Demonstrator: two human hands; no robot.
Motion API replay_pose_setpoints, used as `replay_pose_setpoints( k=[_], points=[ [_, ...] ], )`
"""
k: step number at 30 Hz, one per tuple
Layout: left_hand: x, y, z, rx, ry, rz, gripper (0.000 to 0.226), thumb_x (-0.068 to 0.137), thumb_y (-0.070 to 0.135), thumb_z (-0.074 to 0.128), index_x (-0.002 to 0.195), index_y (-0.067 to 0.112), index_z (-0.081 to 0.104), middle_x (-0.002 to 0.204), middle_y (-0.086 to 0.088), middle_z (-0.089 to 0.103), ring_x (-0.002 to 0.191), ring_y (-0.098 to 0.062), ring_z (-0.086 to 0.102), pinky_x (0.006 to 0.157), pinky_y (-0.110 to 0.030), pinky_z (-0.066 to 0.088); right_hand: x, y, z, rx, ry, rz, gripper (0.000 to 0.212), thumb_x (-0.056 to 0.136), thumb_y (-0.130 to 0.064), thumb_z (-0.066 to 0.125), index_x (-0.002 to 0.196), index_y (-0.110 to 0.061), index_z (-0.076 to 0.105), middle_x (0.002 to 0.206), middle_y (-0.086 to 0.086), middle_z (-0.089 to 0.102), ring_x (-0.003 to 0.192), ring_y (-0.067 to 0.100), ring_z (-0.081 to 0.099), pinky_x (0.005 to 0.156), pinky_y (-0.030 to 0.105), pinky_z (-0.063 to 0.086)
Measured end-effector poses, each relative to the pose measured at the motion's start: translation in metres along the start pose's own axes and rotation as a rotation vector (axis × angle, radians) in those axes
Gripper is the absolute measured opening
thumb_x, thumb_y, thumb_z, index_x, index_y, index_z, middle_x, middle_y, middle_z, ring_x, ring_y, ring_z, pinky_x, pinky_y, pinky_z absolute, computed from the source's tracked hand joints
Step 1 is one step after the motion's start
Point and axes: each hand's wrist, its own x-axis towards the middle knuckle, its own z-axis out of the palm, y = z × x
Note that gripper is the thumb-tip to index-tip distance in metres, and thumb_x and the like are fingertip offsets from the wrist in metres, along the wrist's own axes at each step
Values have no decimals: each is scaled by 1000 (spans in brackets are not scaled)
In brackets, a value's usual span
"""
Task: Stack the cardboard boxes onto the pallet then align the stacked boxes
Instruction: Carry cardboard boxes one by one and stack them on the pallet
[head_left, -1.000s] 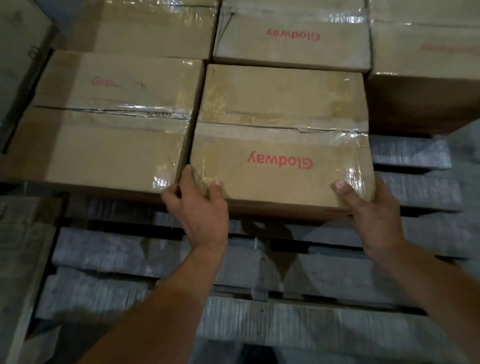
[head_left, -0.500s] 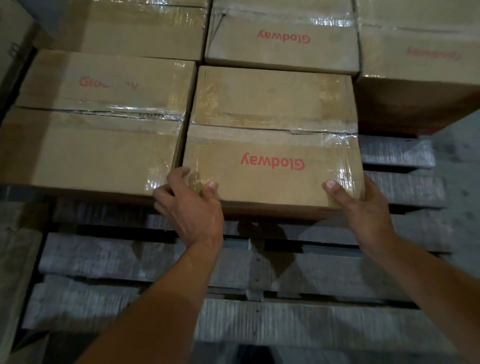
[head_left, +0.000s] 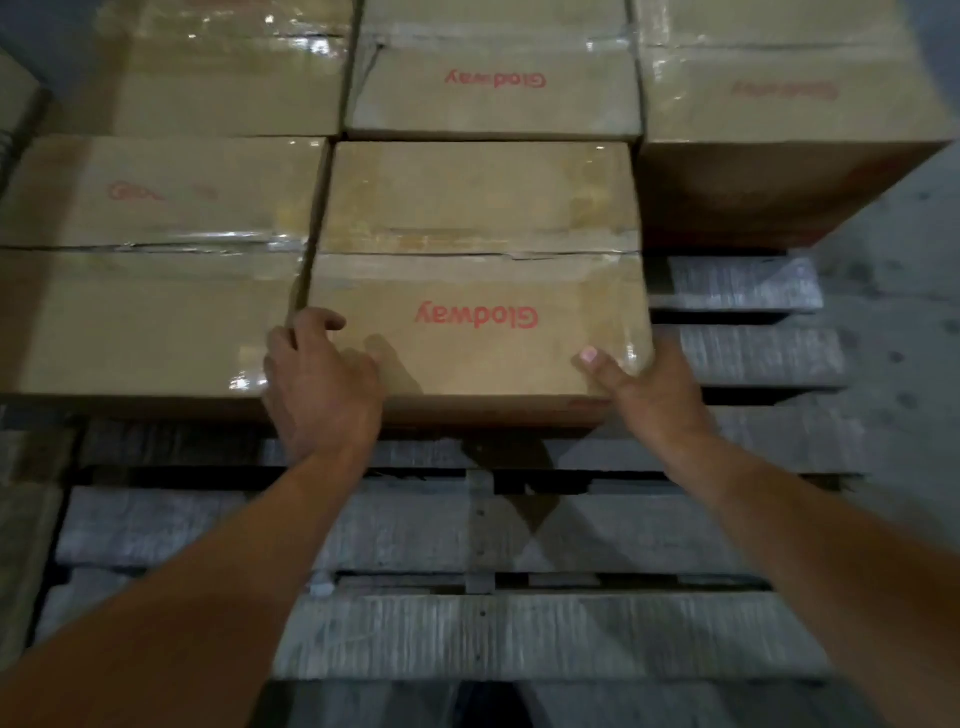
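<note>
1. Both hands have shifted on the box (head_left: 478, 322) since a second ago: left hand (head_left: 322, 384) has its fingers curled over the near-left corner, right hand (head_left: 644, 387) is cupped round the near-right corner, thumb on top
2. Neither hand pinches; each is spread and pressed flat on cardboard
3. Bare pallet (head_left: 545, 634) slats lie nearest, the box beyond them, snug against the left box (head_left: 150, 312)
4. Likely stiff, fairly heavy, with slick tape; low corners look the best hold
5. More boxes (head_left: 493, 88) stand behind
</note>
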Motion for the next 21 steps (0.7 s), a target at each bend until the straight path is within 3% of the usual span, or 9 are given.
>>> replay_pose_setpoints(
  k=[3,6,10,14,15,18,21],
  points=[
    [-16,31,16,14,-78,222,35,89,22,69,120,14,56,114,-14,56,102,-28,56,83,-39,44,-4,14,-24,-15,36,20,79,92,-60,59,154,-18,33,148,9,51,133,30,51,109,45,43],
    [-47,84,44,11,-195,402,30,91,24,66,118,12,59,108,-15,59,90,-21,55,77,-33,40,-4,41,-71,-50,160,94,74,98,-59,49,155,-16,30,154,12,44,139,32,44,110,40,38],
    [-99,162,98,-62,-431,516,25,94,30,62,115,18,59,104,-10,60,90,-25,57,82,-45,50,6,105,-165,-78,368,236,67,100,-52,50,152,-12,35,151,15,47,137,33,45,109,37,35],
    [-166,219,171,-32,-498,665,21,92,62,50,112,55,50,107,-7,60,96,-27,57,89,-49,50,21,182,-279,-87,494,390,63,101,-50,48,152,-14,33,153,14,43,138,35,43,111,38,33],
    [-187,237,193,-12,-551,691,21,90,63,48,110,56,48,107,-8,60,97,-27,57,88,-49,50,25,203,-308,-80,532,426,63,102,-49,48,152,-14,33,154,13,42,139,34,42,111,37,32],
    [-267,301,251,13,-732,764,39,88,53,54,117,28,60,106,-14,63,95,-32,62,87,-51,53,24,268,-395,-53,698,529,61,101,-46,51,150,-12,39,151,14,45,139,33,42,113,36,33],
    [-348,355,310,36,-845,857,38,91,37,64,119,11,62,108,-15,63,95,-31,63,82,-40,48,9,331,-471,7,829,683,62,101,-46,50,152,-11,36,153,17,43,139,34,42,113,38,34]
  ],
)
